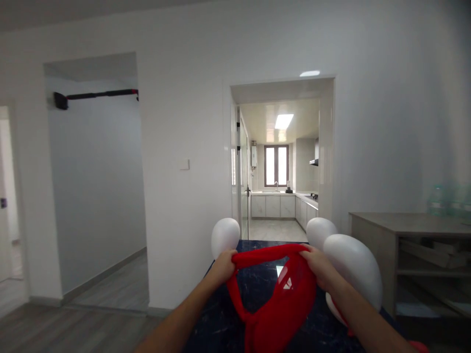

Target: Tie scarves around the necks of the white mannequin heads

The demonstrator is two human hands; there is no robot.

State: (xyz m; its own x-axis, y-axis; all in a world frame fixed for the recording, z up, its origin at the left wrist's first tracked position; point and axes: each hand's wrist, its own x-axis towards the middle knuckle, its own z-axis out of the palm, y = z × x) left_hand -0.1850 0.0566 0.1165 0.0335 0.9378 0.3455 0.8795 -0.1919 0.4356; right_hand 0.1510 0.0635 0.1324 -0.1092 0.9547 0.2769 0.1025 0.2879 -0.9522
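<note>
1. Wall point(180, 103): pale, spans far side. Opening R of ctr. shows kitchen point(274, 206).
2. Desk point(221, 314): dark blue w/ light veins, directly ahead, extends from near side twd. kitchen opening.
3. Cabinet point(379, 223): R of desk. Bottles point(437, 201) on top, far R; blurred, qty. unclear.
4. Cloth point(277, 321): red, btwn. both hands, over desk. Top band pulled approx. level, L to R. 2nd strip drops from L end to gathered pt. at near side; bulk hangs below R end. Shiny patch in bulk: sheer fabric or smooth item behind, cannot tell. Contact w/ desk: cannot tell.
5. Balloons, white, qty. 3 min.: big balloon point(355, 267) just beside R hand; small balloon point(321, 230) on its far side; L balloon point(225, 235) just beyond L hand.
6. L hand point(223, 267): fingers closed on L end of band. R hand point(320, 267): grasps R end, bulk below.

STATUS (judged): in progress. Done: cloth lifted, held at 2 pts., band drawn out into loop. Left: cloth not released by either hand; gathered pt. not spread flat.
</note>
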